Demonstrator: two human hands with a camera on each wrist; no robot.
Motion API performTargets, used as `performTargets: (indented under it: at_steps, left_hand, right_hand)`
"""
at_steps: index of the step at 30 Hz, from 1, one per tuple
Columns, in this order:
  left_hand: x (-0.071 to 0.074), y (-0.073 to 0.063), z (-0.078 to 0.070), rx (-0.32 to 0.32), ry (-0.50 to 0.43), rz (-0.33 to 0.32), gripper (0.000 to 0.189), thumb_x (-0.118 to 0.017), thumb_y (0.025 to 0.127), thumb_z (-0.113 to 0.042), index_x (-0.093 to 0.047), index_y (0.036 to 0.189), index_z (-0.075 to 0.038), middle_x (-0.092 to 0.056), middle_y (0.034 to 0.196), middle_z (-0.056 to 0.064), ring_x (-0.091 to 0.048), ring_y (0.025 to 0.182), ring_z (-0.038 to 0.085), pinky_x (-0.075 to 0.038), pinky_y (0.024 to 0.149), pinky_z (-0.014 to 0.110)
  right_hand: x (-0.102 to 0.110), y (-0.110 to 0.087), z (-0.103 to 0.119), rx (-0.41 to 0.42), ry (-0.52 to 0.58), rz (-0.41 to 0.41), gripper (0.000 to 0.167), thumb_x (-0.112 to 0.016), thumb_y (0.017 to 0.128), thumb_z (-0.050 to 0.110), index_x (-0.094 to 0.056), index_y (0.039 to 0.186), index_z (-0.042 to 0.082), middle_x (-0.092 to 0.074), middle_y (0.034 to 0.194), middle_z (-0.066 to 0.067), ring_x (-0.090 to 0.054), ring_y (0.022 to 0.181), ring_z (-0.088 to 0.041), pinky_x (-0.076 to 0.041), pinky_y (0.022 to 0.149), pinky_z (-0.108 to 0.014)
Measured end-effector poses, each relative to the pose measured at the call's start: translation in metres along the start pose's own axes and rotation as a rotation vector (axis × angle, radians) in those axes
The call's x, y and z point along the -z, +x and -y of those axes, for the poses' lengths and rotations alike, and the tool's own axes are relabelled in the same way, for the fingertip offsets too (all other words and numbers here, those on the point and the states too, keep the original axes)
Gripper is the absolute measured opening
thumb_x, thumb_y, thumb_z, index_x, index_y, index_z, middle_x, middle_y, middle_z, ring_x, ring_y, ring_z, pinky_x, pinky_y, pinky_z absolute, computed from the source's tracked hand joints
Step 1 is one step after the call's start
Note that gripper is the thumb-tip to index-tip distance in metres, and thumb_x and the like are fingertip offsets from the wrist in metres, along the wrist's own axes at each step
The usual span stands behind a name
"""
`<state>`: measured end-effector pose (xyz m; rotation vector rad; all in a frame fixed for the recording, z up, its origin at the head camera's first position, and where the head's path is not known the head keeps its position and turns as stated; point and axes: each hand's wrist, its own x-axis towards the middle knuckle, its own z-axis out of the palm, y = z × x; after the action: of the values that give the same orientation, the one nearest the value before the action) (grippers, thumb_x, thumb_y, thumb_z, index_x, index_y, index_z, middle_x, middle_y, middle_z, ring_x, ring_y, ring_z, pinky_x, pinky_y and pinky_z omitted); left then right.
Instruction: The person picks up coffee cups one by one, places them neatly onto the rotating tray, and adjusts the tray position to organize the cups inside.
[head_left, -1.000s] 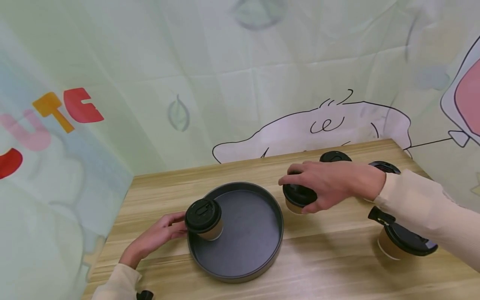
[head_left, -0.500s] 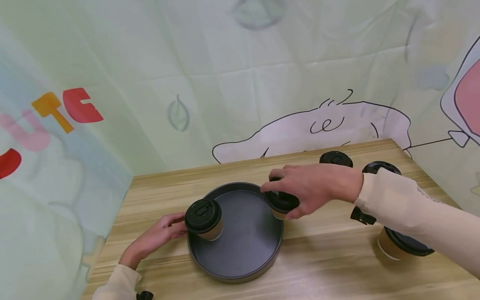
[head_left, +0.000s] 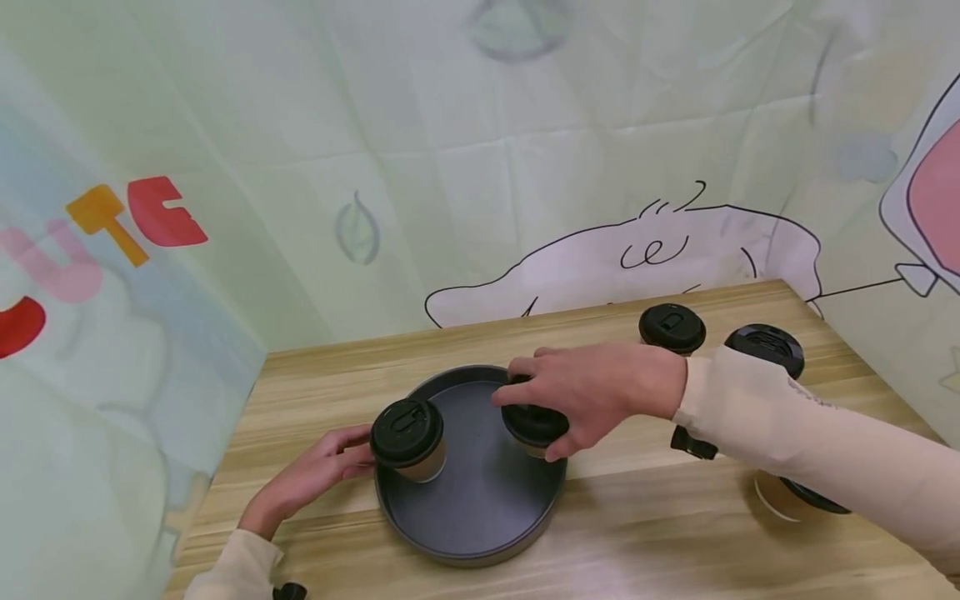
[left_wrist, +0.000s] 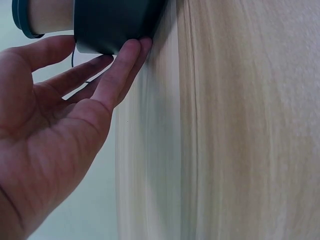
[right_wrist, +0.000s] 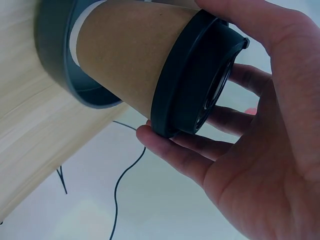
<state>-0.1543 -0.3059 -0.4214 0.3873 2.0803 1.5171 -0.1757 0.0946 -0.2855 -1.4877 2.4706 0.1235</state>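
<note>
A round dark grey pan [head_left: 476,517] lies on the wooden table. One brown paper coffee cup [head_left: 407,433] with a black lid stands upright inside its left edge. My right hand [head_left: 592,387] grips a second lidded coffee cup [right_wrist: 135,55] round its black lid, thumb on one side and fingers on the other. That cup is over the pan's right part; whether its base touches the pan floor I cannot tell. My left hand [head_left: 318,471] rests its extended fingertips against the pan's outer left wall, as the left wrist view shows [left_wrist: 125,55].
More lidded cups stand on the right: one cup [head_left: 672,327] at the back, another cup [head_left: 765,346] beside it, and a cup [head_left: 780,496] nearer the front, partly hidden by my right sleeve. A printed cloth [head_left: 375,125] hangs behind the table [head_left: 322,383].
My right hand has carried its cup leftward from the table beside the pan to over the pan's right part. The left hand, pan and first cup have stayed put.
</note>
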Motion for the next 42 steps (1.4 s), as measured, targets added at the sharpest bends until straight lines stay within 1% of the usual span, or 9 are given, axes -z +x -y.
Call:
performTargets:
  at_steps: [6, 11, 16, 20, 25, 28, 34, 38, 42]
  left_hand:
    - [0.0, 0.001, 0.001, 0.011, -0.006, -0.001, 0.064, -0.05, 0.112, -0.027, -0.029, 0.156, 0.014, -0.035, 0.157, 0.034, -0.055, 0.133, 0.028, -0.051, 0.103, 0.03]
    - [0.0, 0.001, 0.001, 0.01, -0.026, 0.006, 0.063, -0.05, 0.112, -0.026, -0.029, 0.156, 0.014, -0.034, 0.158, 0.034, -0.055, 0.133, 0.028, -0.051, 0.103, 0.03]
    - [-0.001, 0.0, 0.003, -0.006, -0.026, 0.007, 0.063, -0.05, 0.112, -0.026, -0.03, 0.155, 0.014, -0.036, 0.157, 0.034, -0.057, 0.131, 0.023, -0.051, 0.103, 0.03]
    - [-0.002, 0.001, 0.003, -0.008, -0.023, 0.003, 0.061, -0.05, 0.112, -0.026, -0.032, 0.155, 0.014, -0.039, 0.156, 0.033, -0.059, 0.128, 0.018, -0.052, 0.103, 0.03]
    - [-0.001, 0.0, 0.003, -0.009, -0.017, 0.0, 0.062, -0.051, 0.111, -0.026, -0.032, 0.154, 0.015, -0.039, 0.155, 0.033, -0.058, 0.129, 0.021, -0.052, 0.103, 0.03]
    - [-0.001, 0.0, 0.002, -0.007, -0.02, 0.001, 0.062, -0.051, 0.111, -0.026, -0.032, 0.155, 0.014, -0.039, 0.155, 0.034, -0.058, 0.13, 0.022, -0.051, 0.103, 0.03]
    - [-0.001, 0.0, 0.002, 0.013, -0.017, 0.004, 0.063, -0.05, 0.112, -0.028, -0.032, 0.155, 0.013, -0.04, 0.155, 0.033, -0.06, 0.126, 0.016, -0.052, 0.101, 0.029]
    - [0.0, 0.0, 0.002, 0.021, -0.01, -0.001, 0.064, -0.05, 0.112, -0.029, -0.032, 0.156, 0.013, -0.039, 0.155, 0.033, -0.059, 0.128, 0.018, -0.052, 0.101, 0.028]
    - [0.0, 0.001, 0.003, 0.024, -0.009, 0.0, 0.065, -0.05, 0.111, -0.03, -0.031, 0.156, 0.013, -0.037, 0.157, 0.033, -0.056, 0.132, 0.022, -0.051, 0.103, 0.028]
  right_hand:
    - [0.001, 0.011, 0.009, 0.016, -0.009, 0.025, 0.077, -0.076, 0.09, 0.055, -0.044, 0.156, 0.03, -0.046, 0.149, -0.005, -0.053, 0.126, -0.024, -0.054, 0.094, -0.036]
    - [0.002, 0.022, 0.019, 0.021, -0.02, 0.07, 0.076, -0.075, 0.09, 0.057, -0.043, 0.155, 0.034, -0.045, 0.148, -0.001, -0.051, 0.127, -0.021, -0.054, 0.093, -0.034]
    - [0.0, 0.033, 0.029, 0.05, -0.05, 0.094, 0.076, -0.074, 0.091, 0.058, -0.041, 0.156, 0.035, -0.043, 0.152, -0.001, -0.049, 0.13, -0.021, -0.053, 0.097, -0.035]
    - [-0.002, 0.041, 0.036, 0.087, -0.067, 0.085, 0.075, -0.073, 0.092, 0.058, -0.041, 0.156, 0.037, -0.043, 0.151, -0.003, -0.049, 0.129, -0.023, -0.052, 0.099, -0.036]
    - [-0.003, 0.047, 0.042, 0.131, -0.05, 0.069, 0.075, -0.074, 0.091, 0.057, -0.042, 0.156, 0.037, -0.044, 0.15, -0.002, -0.051, 0.128, -0.023, -0.051, 0.1, -0.038]
    - [-0.003, 0.051, 0.046, 0.145, -0.058, 0.07, 0.077, -0.074, 0.091, 0.058, -0.041, 0.157, 0.037, -0.044, 0.15, -0.001, -0.052, 0.125, -0.022, -0.052, 0.098, -0.036]
    - [-0.005, 0.056, 0.052, 0.173, -0.088, 0.058, 0.078, -0.073, 0.09, 0.061, -0.042, 0.157, 0.037, -0.044, 0.147, 0.001, -0.053, 0.117, -0.019, -0.052, 0.092, -0.031]
    - [-0.005, 0.059, 0.057, 0.197, -0.105, 0.043, 0.078, -0.072, 0.09, 0.062, -0.041, 0.158, 0.038, -0.043, 0.146, 0.0, -0.053, 0.116, -0.017, -0.053, 0.091, -0.029]
    - [-0.005, 0.063, 0.062, 0.206, -0.111, 0.055, 0.079, -0.071, 0.09, 0.064, -0.039, 0.159, 0.041, -0.041, 0.148, 0.001, -0.051, 0.117, -0.015, -0.053, 0.09, -0.027]
